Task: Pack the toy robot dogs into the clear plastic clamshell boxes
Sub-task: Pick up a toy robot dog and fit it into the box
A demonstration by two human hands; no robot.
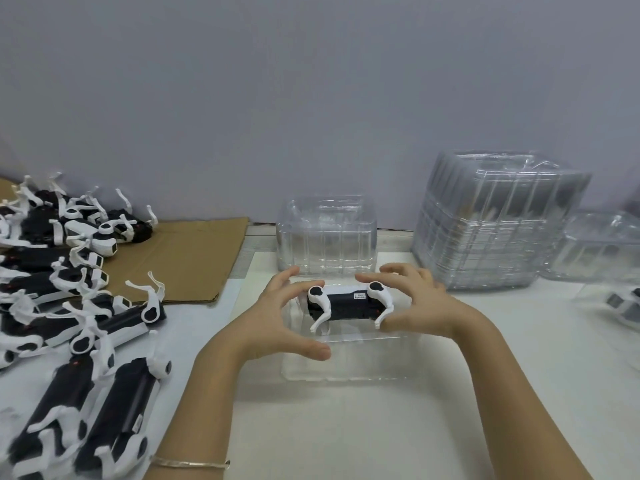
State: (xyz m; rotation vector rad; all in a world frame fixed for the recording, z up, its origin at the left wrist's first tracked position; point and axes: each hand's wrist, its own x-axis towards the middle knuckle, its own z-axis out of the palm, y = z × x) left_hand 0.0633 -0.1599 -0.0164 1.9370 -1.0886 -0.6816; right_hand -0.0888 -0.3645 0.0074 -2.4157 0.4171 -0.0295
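— Where is the dog sitting?

— The toy robot dog is caught between your two hands, white legs pointing toward you, over the base of the open clamshell box. Your left hand curls round one end. Your right hand pinches the other, thumb against a leg.

— And around your grip?

— The box's lid stands just beyond your fingertips. A stack of clamshells rises beyond your right hand. Well out past your left, loose dogs are heaped, some on cardboard. Everything rests on a white table against a plain grey wall.
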